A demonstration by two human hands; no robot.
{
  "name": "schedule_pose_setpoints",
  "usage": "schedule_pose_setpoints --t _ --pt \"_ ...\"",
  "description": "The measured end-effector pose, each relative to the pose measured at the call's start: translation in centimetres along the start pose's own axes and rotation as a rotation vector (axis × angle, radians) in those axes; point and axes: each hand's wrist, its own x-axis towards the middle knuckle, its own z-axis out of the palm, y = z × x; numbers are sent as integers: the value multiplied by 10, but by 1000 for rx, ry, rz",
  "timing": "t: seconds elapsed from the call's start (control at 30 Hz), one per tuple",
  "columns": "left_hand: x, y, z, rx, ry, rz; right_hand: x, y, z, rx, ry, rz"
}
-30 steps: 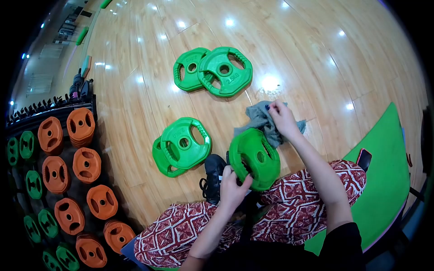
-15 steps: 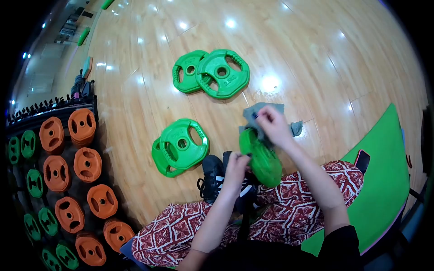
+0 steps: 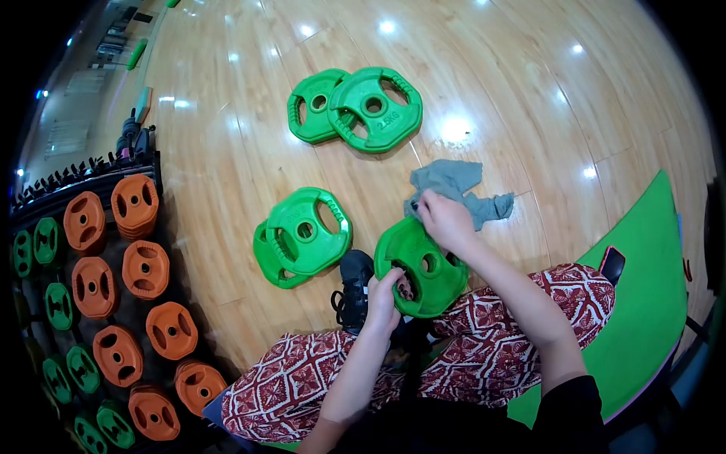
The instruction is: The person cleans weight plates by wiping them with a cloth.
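Observation:
A green weight plate (image 3: 439, 286) rests tilted near my lap, its face turned towards me. My left hand (image 3: 384, 303) is closed round its left grip, the thumb over the bar and fingertips showing through the opening. At the plate's upper edge, my right hand (image 3: 448, 225) has its fingers closed on a grey cloth (image 3: 451, 178); the cloth spreads over the floor beyond, and part of the grasp is hidden. Two overlapping green plates (image 3: 386, 125) lie farther off, one marked 2.5KG. Another overlapping pair of green plates (image 3: 308, 246) lies to the left.
A rack at the left carries orange plates (image 3: 94, 287) and smaller green plates (image 3: 58, 306). Beside my left hand is a black shoe (image 3: 355, 284). A phone (image 3: 612, 265) lies by my right knee on a green mat (image 3: 643, 325). Wooden floor (image 3: 529, 98) stretches ahead.
The held plate has turned from nearly edge-on to face me. My right hand has moved slightly down and left, and more of the cloth shows, spread out on the floor.

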Motion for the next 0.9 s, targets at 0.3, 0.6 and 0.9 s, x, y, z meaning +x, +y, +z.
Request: schedule_pose_setpoints --t 0.3,0.6,0.9 --pt "0 -3 1 -1 23 12 -11 -33 19 41 114 -197" --pt "-1 -1 10 -50 33 -6 -21 -45 22 -4 142 -164" --pt "-4 3 2 -35 -51 -50 2 -7 -4 132 -108 -30"
